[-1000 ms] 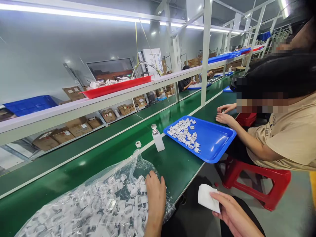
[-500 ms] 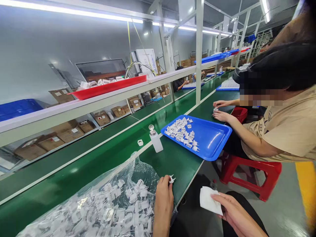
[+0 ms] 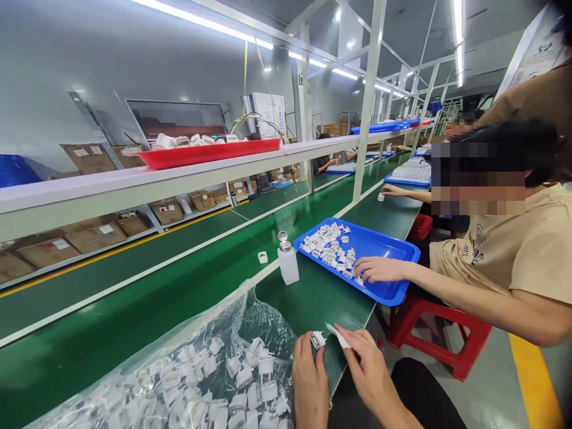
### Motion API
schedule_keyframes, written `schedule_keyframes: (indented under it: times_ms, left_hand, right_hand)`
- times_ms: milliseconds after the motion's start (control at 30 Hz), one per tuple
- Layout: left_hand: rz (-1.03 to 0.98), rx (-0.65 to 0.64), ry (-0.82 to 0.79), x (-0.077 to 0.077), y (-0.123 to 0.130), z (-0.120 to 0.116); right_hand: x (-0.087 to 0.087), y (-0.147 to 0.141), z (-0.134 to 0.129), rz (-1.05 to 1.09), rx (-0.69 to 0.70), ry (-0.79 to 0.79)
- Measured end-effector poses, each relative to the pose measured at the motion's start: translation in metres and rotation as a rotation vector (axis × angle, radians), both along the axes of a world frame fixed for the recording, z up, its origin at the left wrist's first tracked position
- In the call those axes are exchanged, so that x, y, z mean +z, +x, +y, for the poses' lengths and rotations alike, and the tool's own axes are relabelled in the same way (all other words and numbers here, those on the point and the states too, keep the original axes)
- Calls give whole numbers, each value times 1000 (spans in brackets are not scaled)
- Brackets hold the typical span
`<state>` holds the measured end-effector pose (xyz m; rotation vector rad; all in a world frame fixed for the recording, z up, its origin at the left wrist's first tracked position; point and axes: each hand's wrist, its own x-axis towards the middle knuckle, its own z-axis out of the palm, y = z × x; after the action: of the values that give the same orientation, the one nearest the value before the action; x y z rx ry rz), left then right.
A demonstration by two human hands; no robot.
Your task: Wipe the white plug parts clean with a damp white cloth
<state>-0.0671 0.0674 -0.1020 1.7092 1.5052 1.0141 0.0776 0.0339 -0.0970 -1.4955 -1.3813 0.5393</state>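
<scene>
My left hand (image 3: 310,378) is closed on a white plug adapter (image 3: 317,339), held between thumb and fingers above the green bench near its front edge. Close by on the right, my right hand (image 3: 369,369) pinches a folded white wipe (image 3: 338,335), its edge pointing towards the adapter with a small gap between them. Left of my hands lies a clear plastic bag (image 3: 243,316), with a heap of similar white plug adapters (image 3: 196,381) in and on it.
A white pump bottle (image 3: 288,265) stands beyond my hands, beside a lone white piece (image 3: 263,257) on the green belt. A co-worker's hand (image 3: 379,269) reaches into a blue tray (image 3: 393,247) of adapters. A red tray (image 3: 214,156) sits on the shelf above.
My right hand has brought the wipe up and left, close to the adapter in my left hand. The co-worker's one hand has moved to the blue tray. The view has shifted slightly.
</scene>
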Motion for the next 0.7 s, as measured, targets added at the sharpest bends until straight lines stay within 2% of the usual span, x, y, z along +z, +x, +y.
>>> schedule_keyframes:
  times_ms: [133,267,467,567,700]
  left_hand:
    - [-30,-21,12,-5,-8,-2]
    - [-16,8,-19,-9,-9,-5]
    - [55,-9,-66,-14,-8,0]
    - [64,-15,-3,-21,-6,1]
    - [48,-25,84,-33,-5,3]
  right_hand:
    - [-13,-15,3,-103,147,30]
    - [-26,-17,0,-230,193,73]
    - [-25,-17,-1,-306,284,142]
    - [-26,-14,-1,-325,305,158]
    - [-38,-5,-1,-348,331,153]
